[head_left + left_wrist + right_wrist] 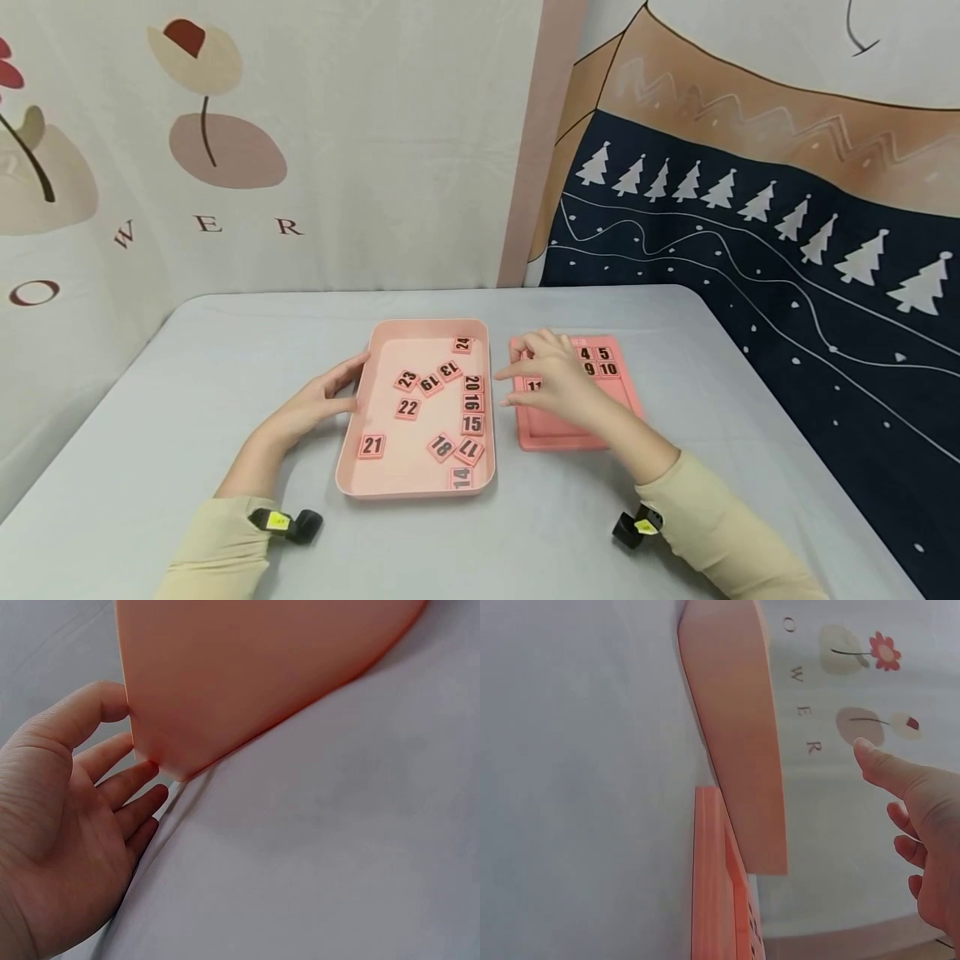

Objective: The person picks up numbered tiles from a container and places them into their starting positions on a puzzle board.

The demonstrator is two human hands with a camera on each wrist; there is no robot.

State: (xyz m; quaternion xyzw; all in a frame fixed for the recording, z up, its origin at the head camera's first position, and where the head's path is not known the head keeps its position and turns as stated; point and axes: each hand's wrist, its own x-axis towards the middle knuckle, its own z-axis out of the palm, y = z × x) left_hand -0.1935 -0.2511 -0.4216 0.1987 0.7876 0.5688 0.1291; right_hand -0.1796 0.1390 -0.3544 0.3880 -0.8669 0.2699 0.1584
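Note:
My left hand (318,400) touches the left wall of a light pink tray (352,475), thumb and fingertips at its side. The left wrist view shows those fingers loosely bent against the tray wall (225,682). Several number tiles lie scattered in the tray, among them tile 21 (372,446), tile 22 (408,408) and tile 24 (462,345). My right hand (558,379) hovers over the left part of a darker pink number board (562,433), fingers apart with nothing between them. It hides some of the tiles there; tile 5 (603,353) and tile 10 (608,369) show.
Tray and board lie side by side on a table with a pale cloth (225,350), a narrow gap between them. Behind stands a light curtain (397,150) with printed flowers; at the right hangs a dark cloth (675,233) with white trees.

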